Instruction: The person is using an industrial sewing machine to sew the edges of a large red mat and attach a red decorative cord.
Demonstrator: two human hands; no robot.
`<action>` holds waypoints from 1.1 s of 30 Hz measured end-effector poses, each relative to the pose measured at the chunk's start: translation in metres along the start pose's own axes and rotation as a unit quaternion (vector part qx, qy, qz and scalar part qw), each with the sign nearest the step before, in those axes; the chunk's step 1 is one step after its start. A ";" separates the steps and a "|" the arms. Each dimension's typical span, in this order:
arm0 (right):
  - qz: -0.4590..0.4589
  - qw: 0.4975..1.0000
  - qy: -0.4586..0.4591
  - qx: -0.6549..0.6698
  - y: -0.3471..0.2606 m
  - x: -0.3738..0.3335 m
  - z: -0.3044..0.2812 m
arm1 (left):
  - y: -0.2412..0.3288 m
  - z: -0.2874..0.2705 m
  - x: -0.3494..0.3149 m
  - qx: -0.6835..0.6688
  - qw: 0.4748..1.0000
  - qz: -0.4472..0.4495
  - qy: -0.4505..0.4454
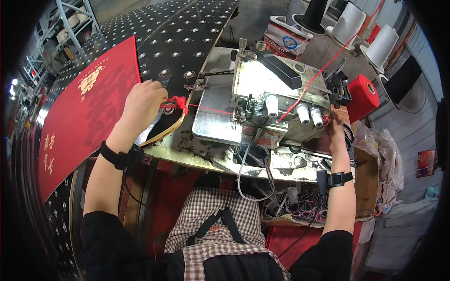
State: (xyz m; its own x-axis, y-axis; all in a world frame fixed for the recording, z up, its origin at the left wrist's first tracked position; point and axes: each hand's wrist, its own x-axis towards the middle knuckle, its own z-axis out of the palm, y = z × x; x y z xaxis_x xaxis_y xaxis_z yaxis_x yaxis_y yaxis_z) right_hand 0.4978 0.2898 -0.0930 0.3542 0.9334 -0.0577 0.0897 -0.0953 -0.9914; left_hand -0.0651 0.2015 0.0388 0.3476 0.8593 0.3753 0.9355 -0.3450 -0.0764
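Observation:
My left hand point(144, 103) is closed in a pinch at the right edge of a red mat point(84, 122) with gold print. A tangle of red thread point(178, 103) sticks out from its fingers, and one taut strand runs from there to the needle area of an overlock sewing machine point(281, 89). Over at the machine's right end, my right hand point(336, 131) reaches in beside the housing, close to a small red part. Its fingertips are mostly hidden there, so their grip does not show. A black loop, perhaps a scissors handle point(348, 136), lies beside that hand.
A black table with metal balls point(187, 37) extends behind the mat. Thread cones stand at the back right, including a red cone point(363, 96) and a white cone point(349, 23). Below the machine's right side, a cardboard box point(365, 178) holds thread scraps. Grey tubing hangs in front.

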 end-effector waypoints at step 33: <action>-0.269 0.949 0.163 0.029 -0.052 -0.108 0.032 | 0.060 0.018 -0.002 -0.215 0.975 0.007 0.051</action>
State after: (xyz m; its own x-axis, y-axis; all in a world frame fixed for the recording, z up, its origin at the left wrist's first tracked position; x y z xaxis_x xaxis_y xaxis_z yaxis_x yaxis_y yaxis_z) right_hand 0.4253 0.2046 -0.0389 0.5427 0.6835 0.4882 0.2904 0.3927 -0.8726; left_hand -0.0084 0.1852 0.0171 0.3321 0.8189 0.4681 0.8095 -0.5022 0.3043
